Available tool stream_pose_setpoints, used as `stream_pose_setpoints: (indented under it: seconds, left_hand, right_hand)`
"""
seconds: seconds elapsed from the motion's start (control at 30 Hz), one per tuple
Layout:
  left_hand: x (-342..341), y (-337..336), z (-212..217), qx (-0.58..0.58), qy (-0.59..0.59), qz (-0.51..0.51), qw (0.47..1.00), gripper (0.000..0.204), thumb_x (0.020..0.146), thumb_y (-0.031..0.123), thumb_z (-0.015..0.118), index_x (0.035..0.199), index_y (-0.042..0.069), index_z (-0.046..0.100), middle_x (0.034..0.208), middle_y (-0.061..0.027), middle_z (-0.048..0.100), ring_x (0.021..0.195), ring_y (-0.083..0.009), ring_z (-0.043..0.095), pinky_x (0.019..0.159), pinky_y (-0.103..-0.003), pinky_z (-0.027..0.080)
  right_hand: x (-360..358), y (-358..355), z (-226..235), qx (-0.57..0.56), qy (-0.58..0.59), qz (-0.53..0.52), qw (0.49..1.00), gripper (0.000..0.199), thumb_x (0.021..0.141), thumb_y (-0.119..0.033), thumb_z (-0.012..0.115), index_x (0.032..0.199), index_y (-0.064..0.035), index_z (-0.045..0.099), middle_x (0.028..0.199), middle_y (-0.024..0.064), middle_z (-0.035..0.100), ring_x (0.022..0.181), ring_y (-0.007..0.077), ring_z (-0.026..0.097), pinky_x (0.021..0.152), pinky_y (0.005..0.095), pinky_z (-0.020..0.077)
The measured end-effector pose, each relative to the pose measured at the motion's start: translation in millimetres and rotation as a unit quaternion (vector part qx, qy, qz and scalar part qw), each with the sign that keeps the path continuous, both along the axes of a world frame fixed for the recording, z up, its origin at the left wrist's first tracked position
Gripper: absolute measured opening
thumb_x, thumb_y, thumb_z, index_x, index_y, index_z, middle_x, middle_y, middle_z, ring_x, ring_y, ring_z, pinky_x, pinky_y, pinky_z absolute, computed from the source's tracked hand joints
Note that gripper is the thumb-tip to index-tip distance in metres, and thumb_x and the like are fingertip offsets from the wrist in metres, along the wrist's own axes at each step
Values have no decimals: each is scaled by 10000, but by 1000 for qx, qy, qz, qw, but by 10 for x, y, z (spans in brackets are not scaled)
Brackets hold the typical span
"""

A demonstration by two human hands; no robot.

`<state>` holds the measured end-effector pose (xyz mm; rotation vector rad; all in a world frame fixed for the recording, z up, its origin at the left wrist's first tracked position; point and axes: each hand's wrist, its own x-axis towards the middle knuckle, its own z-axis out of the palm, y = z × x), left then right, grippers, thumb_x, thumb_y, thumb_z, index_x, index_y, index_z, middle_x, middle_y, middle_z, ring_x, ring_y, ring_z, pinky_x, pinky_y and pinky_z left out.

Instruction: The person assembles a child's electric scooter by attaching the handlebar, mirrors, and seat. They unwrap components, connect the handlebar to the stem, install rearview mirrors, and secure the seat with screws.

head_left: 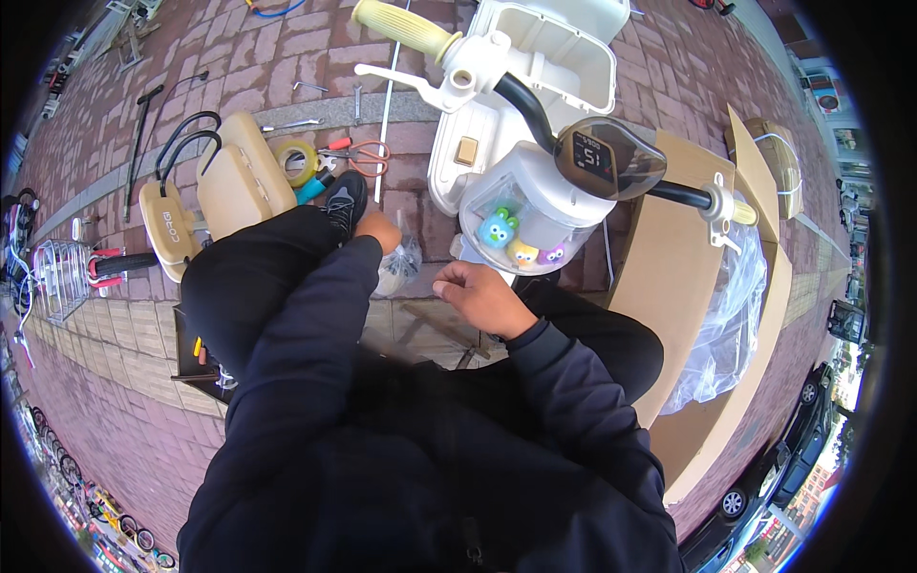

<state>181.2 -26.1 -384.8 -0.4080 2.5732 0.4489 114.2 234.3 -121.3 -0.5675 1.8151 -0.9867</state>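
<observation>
A clear, rounded plastic bin (570, 218) held three small toys: one blue (498, 229), one yellow (522, 253), one purple (552, 256). The right hand (485, 298), fingers curled, was near it, its grip unclear. The left hand (379, 232), its grip hidden, was beside one clear plastic bag (406, 263), contact unclear. One open brown cardboard box (664, 258) held clear plastic sheeting (721, 329); red paving (229, 57) bordered its edge.

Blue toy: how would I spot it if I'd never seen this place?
Start at the black handlebar near the top. Just below-left of its dark display is a see-through bin with toys showing at its front. The blue toy is the leftmost and biggest, topped with green; to its right are a yellow toy and a purple toy.
</observation>
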Motion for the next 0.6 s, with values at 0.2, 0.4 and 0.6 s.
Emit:
stream_pose_setpoints:
  seconds: [0.2,0.4,0.6]
  left_hand:
    - [84,-81,1682,35,34,86,995,338,912,211,592,968,-44,807,1082,-290,757,1069,-455,720,945,-497,574]
    - [441,-12,3030,283,228,118,924,218,894,118,675,884,-70,783,909,-255,766,866,-369,737,823,-438,573]
    - [496,124,3398,576,234,337,707,139,959,20,684,1048,-43,770,901,-20,732,802,-101,624,734,-249,492]
  right_hand:
    - [107,-90,-385,38,154,86,984,425,943,-320,768,1197,17,714,981,223,770,977,408,744,882,472,572]
    - [380,-409,-441,-97,356,-52,928,725,901,-332,829,1466,18,539,1356,302,664,1217,468,665,1040,502,532]
    - [265,-591,-129,-217,304,-159,914,250,952,-74,731,1184,17,740,1204,208,751,1052,277,734,927,362,565]
